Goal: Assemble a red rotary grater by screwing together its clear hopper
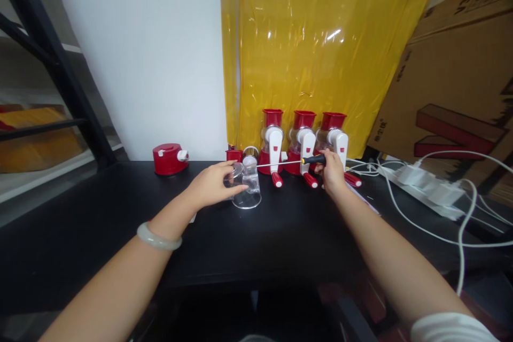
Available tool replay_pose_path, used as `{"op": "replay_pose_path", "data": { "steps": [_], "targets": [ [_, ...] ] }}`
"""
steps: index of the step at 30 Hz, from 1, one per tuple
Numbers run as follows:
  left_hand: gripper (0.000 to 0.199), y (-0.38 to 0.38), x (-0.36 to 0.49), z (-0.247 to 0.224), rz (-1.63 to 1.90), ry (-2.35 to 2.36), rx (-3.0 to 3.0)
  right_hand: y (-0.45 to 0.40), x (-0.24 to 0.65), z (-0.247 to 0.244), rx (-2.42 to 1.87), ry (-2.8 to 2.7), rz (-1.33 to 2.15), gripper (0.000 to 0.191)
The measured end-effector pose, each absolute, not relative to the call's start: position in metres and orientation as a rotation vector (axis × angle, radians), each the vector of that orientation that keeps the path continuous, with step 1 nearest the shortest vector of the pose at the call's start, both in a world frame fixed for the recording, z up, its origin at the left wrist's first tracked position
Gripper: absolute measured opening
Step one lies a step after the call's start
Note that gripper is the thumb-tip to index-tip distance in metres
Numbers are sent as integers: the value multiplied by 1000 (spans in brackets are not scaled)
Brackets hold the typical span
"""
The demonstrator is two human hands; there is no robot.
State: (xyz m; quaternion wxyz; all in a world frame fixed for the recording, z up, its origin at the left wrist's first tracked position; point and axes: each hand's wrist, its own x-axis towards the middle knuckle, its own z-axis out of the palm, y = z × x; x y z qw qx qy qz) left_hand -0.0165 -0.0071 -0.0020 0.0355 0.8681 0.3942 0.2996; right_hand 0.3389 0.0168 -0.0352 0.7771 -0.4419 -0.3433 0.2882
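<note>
My left hand (212,184) is closed around a clear plastic housing (247,200) at the middle of the black table, thumb along its near side. In my right hand (333,173) is a screwdriver (315,160) with a black and yellow handle. Its long shaft points left, the tip close to the housing's upper part; whether they touch I cannot tell. A metal grater drum (251,152) and a red plastic piece (234,156) sit just behind the housing, partly hidden.
Three red and white rotary graters (274,139) with crank handles stand in a row at the back. A red base (170,159) lies further left. On the right are a white power strip (430,192) with plugs and loose cables, and a large cardboard box (452,75).
</note>
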Motion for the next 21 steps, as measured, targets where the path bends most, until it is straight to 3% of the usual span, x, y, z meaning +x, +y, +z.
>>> {"op": "replay_pose_path", "data": {
  "steps": [4, 13, 18, 21],
  "targets": [
    [40, -7, -17, -2, 902, 1204, 2698, 16, 338, -36, -1002, -740, 614, 37],
    [40, -6, -17, -2, 913, 1208, 2690, 13, 336, -31, -968, -693, 724, 14],
    [40, -6, -17, -2, 904, 1204, 2701, 16, 337, -36, -971, -755, 597, 33],
    [40, -5, -17, -3, 911, 1191, 2711, 16, 339, -37, -1006, -726, 645, 34]
  ]
}}
